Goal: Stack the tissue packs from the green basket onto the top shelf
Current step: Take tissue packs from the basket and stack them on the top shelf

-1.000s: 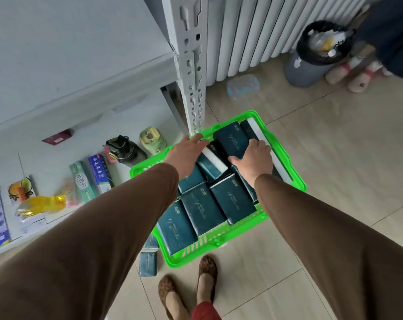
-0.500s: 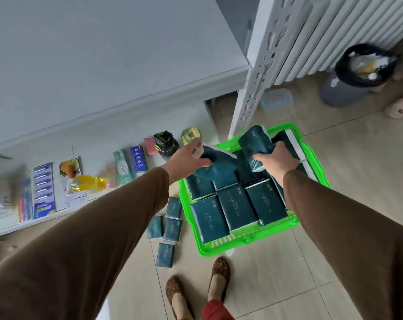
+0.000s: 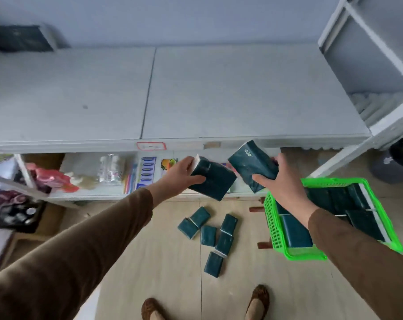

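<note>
Tiled floor, grey top shelf (image 3: 219,88) nearly bare. Left hand (image 3: 182,174) grips one tissue pack (image 3: 210,179), right hand (image 3: 281,181) another (image 3: 253,165), both below shelf edge. Green basket (image 3: 274,229) right of shelf, many packs inside. Early stage.

Tissue packs (image 3: 210,177) lifted toward shelf (image 3: 219,93)

tissue packs (image 3: 210,177) all dark teal, white end edges; same for the loose ones on floor (image 3: 208,235). basket (image 3: 273,229) bright green, lattice wall. top shelf (image 3: 219,93) pale grey, red-outlined label (image 3: 151,146) on front edge. sleeves (image 3: 87,245) plain brown. shoes (image 3: 257,302) brown, leopard-type spots. floor (image 3: 163,262) beige. wall (image 3: 195,17) pale blue-grey.
</note>
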Demonstrator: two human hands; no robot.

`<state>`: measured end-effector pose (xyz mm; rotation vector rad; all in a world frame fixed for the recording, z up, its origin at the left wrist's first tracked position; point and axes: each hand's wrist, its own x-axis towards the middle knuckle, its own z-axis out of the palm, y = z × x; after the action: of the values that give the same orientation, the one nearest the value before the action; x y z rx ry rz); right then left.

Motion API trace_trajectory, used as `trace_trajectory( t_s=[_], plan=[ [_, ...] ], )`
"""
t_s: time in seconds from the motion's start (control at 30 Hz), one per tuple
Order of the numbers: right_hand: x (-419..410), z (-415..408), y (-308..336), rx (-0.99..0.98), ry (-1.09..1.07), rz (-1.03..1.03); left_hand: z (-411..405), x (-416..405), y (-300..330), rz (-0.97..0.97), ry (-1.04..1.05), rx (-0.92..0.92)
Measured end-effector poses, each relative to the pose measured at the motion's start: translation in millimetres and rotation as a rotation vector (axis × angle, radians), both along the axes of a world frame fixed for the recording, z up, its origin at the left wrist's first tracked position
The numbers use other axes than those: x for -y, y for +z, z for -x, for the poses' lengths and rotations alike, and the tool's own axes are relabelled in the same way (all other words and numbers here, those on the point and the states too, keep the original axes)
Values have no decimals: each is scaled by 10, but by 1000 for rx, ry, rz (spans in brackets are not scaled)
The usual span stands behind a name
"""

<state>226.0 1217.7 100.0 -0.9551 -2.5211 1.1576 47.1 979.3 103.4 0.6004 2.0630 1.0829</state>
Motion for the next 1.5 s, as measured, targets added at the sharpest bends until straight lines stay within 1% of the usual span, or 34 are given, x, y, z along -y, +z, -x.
trace_trajectory(
  t_s=[0.13, 0.23, 0.37, 0.5, 0.73, 0.93, 1.0, 1.07, 1.17, 1.27, 1.4, 1.5],
  plan=[
    [1016, 847, 452, -50, 93, -1, 607, 1296, 574, -25, 109, -84],
    [1646, 1484, 720, -93, 167, -15, 1115, 2081, 924, 6, 178, -191],
    [2232, 2299, 952, -134, 253, -36, 1852, 2858, 1175, 42, 263, -307],
    [2583, 3098, 1021, -143, 292, -56, 2591, 3339, 1205, -3, 345, -274],
    [2867, 4666, 937, -124, 349, -43, 4016, 3720, 1049, -35, 414, -190],
    [3068, 5869, 931, -72, 417, -52, 5181, 3906, 1024, -40, 456, -195],
    [3158, 6206, 905, -61, 421, -63, 5539, 3964, 976, -10, 472, -214],
    [3259, 6521, 854, -53, 436, -87, 5885, 4024, 884, 23, 503, -232],
    [3405, 6957, 769, -52, 441, -113, 6398, 4152, 689, 17, 552, -206],
    [3538, 7348, 712, -33, 411, -128, 6881, 4283, 508, 17, 579, -245],
    [3706, 7806, 630, -11, 374, -172, 7404, 4335, 308, -40, 625, -216],
    [3836, 8072, 530, -26, 350, -197, 7647, 4305, 176, -102, 611, -187]
  ],
)
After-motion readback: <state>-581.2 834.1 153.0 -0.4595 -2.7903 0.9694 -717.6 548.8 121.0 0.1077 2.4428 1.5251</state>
